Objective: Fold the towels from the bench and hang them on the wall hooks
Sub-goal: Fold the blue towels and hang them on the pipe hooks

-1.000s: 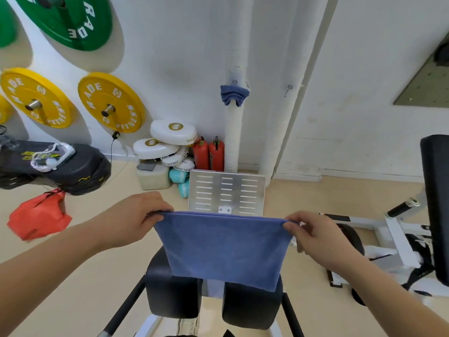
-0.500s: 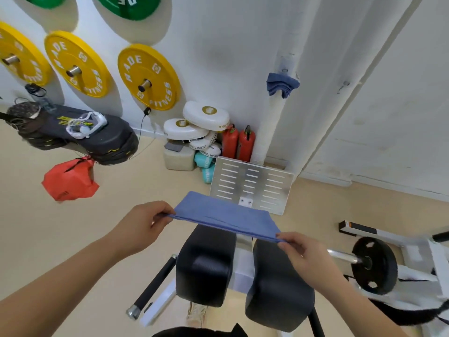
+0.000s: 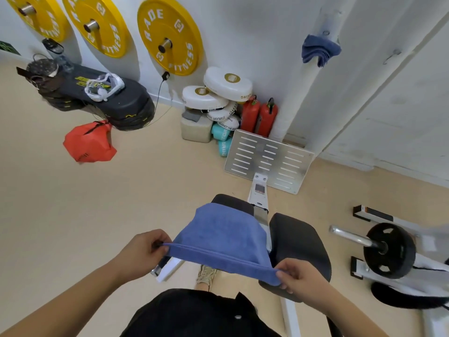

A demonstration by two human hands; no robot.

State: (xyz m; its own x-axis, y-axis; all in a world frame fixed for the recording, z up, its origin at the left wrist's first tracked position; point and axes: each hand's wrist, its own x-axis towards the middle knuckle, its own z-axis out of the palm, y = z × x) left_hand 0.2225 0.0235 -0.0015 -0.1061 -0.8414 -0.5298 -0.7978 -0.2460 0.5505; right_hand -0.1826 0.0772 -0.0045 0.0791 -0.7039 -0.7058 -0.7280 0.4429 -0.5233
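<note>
Matt, nubby cloth towel (image 3: 223, 235)

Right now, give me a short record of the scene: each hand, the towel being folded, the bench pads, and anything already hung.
left hand: pinches the near-left corner of the blue towel
right hand: pinches the near-right corner
blue towel: doubled over, near edge stretched between the hands, far part over the left black pad
right black pad: uncovered
hung towel: dark blue, bunched, high on the white pipe

Blue towel (image 3: 218, 237), yellow plates (image 3: 170, 35) (white lettering), black pads (image 3: 298, 242)
</note>
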